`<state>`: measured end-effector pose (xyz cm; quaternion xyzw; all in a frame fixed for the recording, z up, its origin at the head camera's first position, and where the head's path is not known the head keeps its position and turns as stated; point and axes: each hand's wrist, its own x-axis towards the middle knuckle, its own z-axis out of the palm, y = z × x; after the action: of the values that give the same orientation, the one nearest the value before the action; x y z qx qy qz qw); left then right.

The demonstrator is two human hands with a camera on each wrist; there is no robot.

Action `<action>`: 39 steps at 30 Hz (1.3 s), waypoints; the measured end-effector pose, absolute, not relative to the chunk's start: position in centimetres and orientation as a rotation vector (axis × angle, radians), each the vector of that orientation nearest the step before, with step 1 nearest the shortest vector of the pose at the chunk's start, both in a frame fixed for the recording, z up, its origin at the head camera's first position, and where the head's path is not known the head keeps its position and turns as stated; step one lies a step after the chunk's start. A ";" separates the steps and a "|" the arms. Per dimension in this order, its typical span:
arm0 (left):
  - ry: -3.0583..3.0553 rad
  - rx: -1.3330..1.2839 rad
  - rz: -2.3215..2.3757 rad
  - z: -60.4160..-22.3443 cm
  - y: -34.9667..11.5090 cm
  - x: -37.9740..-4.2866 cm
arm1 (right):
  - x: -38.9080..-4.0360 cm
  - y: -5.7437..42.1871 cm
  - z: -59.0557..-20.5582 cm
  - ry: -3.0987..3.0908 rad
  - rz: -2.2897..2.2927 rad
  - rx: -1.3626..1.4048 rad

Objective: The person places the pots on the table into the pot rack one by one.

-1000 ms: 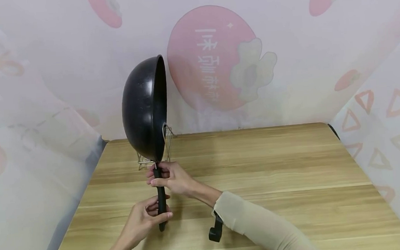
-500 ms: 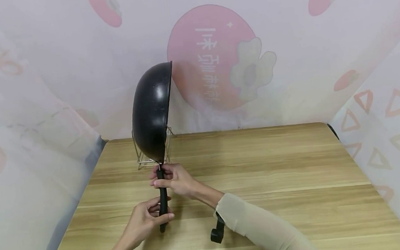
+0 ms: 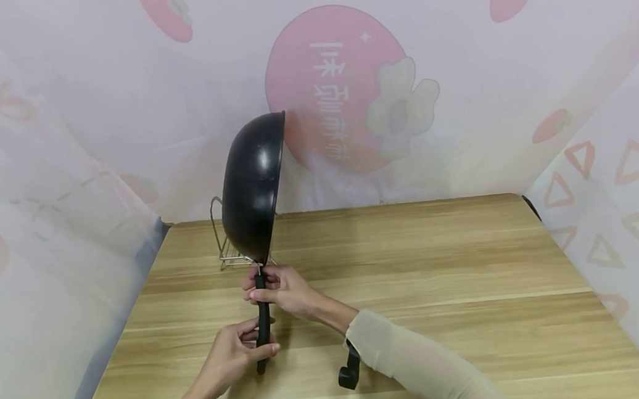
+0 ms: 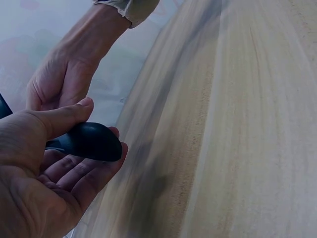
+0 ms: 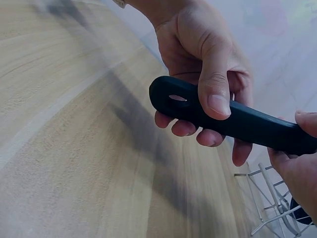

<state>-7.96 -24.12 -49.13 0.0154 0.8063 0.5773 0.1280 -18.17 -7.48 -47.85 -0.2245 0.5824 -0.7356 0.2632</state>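
Observation:
A black wok [image 3: 250, 186] is held on edge, its rounded outside facing left and its open side facing right. Its black handle [image 3: 263, 318] points toward the person. Near the bowl, my right hand [image 3: 289, 291] grips the handle from the right. My left hand [image 3: 232, 351] holds the same handle close to its end, the thumb lying across it. In the right wrist view the handle [image 5: 247, 124] shows a hanging hole at its tip, with the left hand's fingers curled under it. Behind the wok stands a wire rack [image 3: 236, 258], partly hidden by the bowl.
The wood-grain table [image 3: 441, 265] reaches back to a pale cloth wall [image 3: 467, 90] with strawberry prints. Similar cloth hangs at both sides. A black strap end [image 3: 349, 370] hangs under the right sleeve [image 3: 408, 354].
The wok has shifted right and lower in the head view, turning its inside out of sight. More of the rack's left side shows now. Both hands keep their hold on the handle.

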 end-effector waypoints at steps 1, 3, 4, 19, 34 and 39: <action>2.340 0.042 1.679 -49.2 -24.1 -7.9 | -18.2 -7.5 -48.0 1.571 -1.991 -0.601; 2.332 0.037 1.679 -49.3 -24.1 -7.8 | -18.2 -7.5 -48.3 1.568 -1.994 -0.594; 2.327 0.036 1.680 -49.3 -24.1 -7.8 | -18.2 -7.5 -48.4 1.567 -1.995 -0.592; 2.419 0.094 1.586 -50.5 -24.8 -8.1 | -18.4 -7.6 -49.3 1.581 -1.986 -0.586; 2.452 0.116 1.547 -51.0 -25.2 -8.7 | -19.1 -8.1 -50.4 1.615 -1.990 -0.601; 2.504 0.111 1.480 -51.3 -25.2 -9.2 | -19.3 -8.2 -50.9 1.605 -1.987 -0.593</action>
<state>-9.16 -25.16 -51.33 0.0378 0.8546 0.5050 0.1151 -19.32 -8.21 -50.86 -0.2185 0.5916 -0.7324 0.2568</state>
